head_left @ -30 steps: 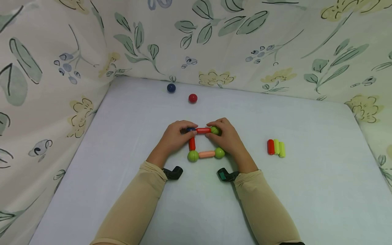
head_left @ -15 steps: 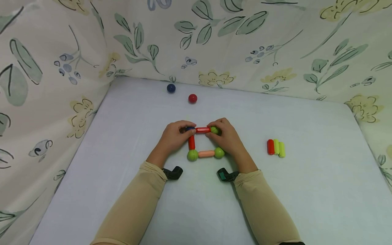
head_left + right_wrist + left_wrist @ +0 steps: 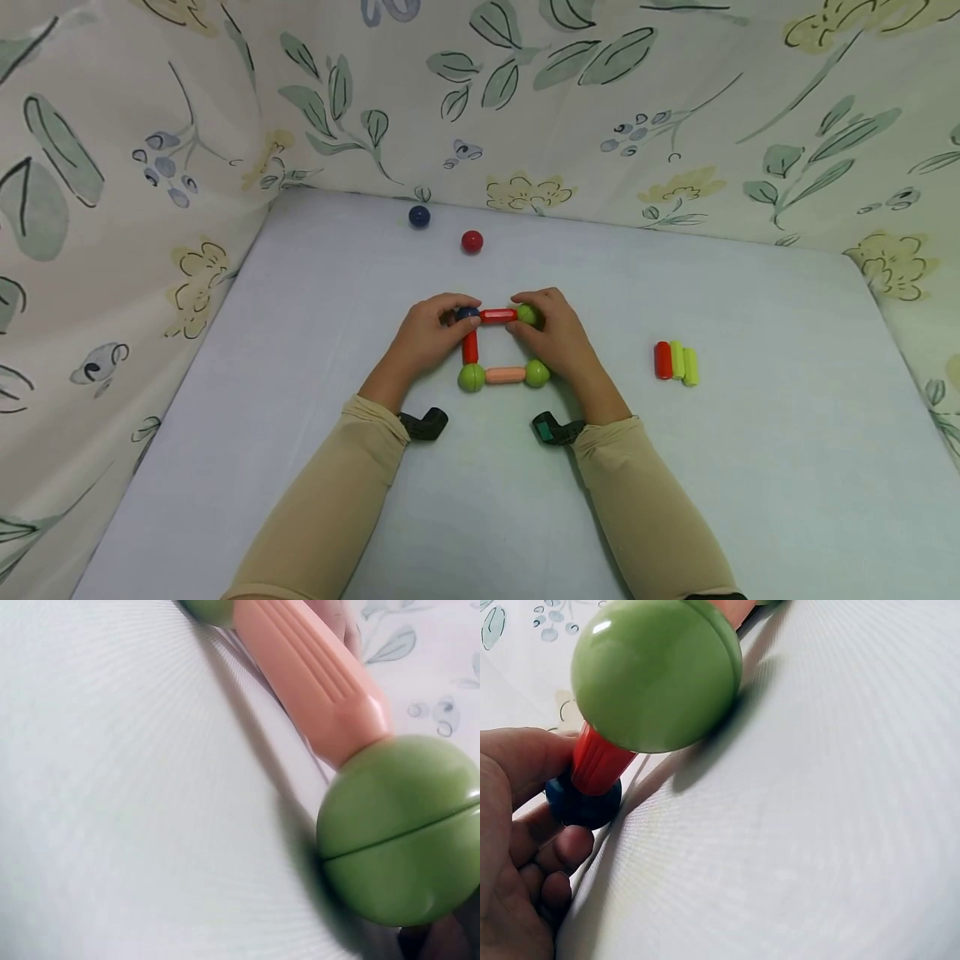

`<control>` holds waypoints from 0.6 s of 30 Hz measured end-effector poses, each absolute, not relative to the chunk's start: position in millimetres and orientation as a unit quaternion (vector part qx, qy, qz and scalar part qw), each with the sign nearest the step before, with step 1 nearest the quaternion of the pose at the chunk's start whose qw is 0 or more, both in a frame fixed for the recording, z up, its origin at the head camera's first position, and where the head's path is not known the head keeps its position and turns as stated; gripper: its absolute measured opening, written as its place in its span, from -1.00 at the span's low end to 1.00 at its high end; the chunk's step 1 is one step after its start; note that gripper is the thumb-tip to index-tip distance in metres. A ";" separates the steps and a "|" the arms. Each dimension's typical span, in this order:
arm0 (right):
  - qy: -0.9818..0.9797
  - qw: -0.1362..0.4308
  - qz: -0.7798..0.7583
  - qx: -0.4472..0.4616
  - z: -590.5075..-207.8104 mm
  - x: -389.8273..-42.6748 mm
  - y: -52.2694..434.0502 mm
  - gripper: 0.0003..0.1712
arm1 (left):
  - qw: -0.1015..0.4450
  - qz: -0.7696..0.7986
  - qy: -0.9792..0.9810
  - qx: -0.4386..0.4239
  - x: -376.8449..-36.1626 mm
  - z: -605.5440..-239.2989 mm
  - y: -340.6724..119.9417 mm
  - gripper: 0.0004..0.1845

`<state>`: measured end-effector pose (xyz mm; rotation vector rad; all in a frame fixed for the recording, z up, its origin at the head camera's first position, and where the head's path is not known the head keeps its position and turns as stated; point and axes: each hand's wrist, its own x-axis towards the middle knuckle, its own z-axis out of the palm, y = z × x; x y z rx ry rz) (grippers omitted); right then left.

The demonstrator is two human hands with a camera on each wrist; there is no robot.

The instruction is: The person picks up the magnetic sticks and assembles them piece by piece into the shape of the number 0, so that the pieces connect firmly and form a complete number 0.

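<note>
Fingers (image 3: 459, 310) of my left hand (image 3: 429, 337) pinch the blue ball (image 3: 468, 314), right hand (image 3: 553, 335) grips the far green ball (image 3: 527, 314); three rods joined, the right side hidden.

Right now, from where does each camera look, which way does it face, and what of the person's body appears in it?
Head: high above, facing forward and down at the table; both sleeved arms, left hand and right hand on a frame of sticks and balls.
Left wrist: low at the table, facing along the red stick to the dark blue ball; left hand's fingers show.
Right wrist: low at the table, facing along the pink stick; hardly any hand.
Shared: head and right wrist both show the pink stick.
</note>
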<state>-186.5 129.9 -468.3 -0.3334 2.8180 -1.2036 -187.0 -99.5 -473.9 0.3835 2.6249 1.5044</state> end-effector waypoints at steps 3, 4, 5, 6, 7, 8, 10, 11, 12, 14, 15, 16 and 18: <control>0.913 0.022 -0.395 -0.100 -469.3 -186.8 129.9 -0.54 | 0.042 0.495 0.859 0.127 -186.8 -474.9 -99.5 -0.69; 0.913 0.020 -0.396 -0.097 -469.4 -187.0 129.9 -0.54 | 0.041 0.495 0.859 0.126 -186.8 -475.1 -99.5 -0.69; 0.913 0.019 -0.397 -0.095 -469.8 -187.3 129.8 -0.55 | 0.041 0.494 0.859 0.126 -187.0 -475.3 -99.4 -0.69; 0.913 0.019 -0.397 -0.092 -470.1 -187.4 129.7 -0.55 | 0.040 0.494 0.860 0.126 -187.1 -475.4 -99.5 -0.69; 0.913 0.019 -0.397 -0.092 -470.2 -187.4 129.7 -0.55 | 0.040 0.494 0.860 0.126 -187.2 -475.4 -99.5 -0.69; 0.913 0.020 -0.396 -0.092 -470.3 -187.5 129.7 -0.55 | 0.040 0.494 0.859 0.126 -187.2 -475.3 -99.6 -0.69; 0.913 0.022 -0.397 -0.092 -470.6 -187.8 129.8 -0.55 | 0.040 0.495 0.859 0.126 -187.2 -475.0 -99.8 -0.68; 0.912 0.023 -0.399 -0.092 -470.6 -187.9 129.9 -0.55 | 0.041 0.496 0.858 0.125 -187.2 -474.9 -99.8 -0.68; 0.912 0.024 -0.400 -0.092 -470.7 -187.9 130.0 -0.55 | 0.040 0.497 0.858 0.125 -187.2 -474.7 -100.0 -0.68; 0.910 0.024 -0.403 -0.092 -470.7 -188.0 130.3 -0.54 | 0.039 0.499 0.857 0.123 -187.4 -474.6 -100.1 -0.68; 0.909 0.023 -0.406 -0.092 -470.8 -188.1 130.4 -0.54 | 0.037 0.499 0.857 0.123 -187.7 -474.7 -100.0 -0.68; 0.908 0.022 -0.408 -0.092 -470.5 -188.0 130.5 -0.53 | 0.035 0.501 0.856 0.123 -187.9 -474.9 -100.1 -0.68; 0.907 0.019 -0.411 -0.092 -470.6 -187.9 130.8 -0.51 | 0.030 0.503 0.855 0.123 -188.1 -475.3 -100.1 -0.68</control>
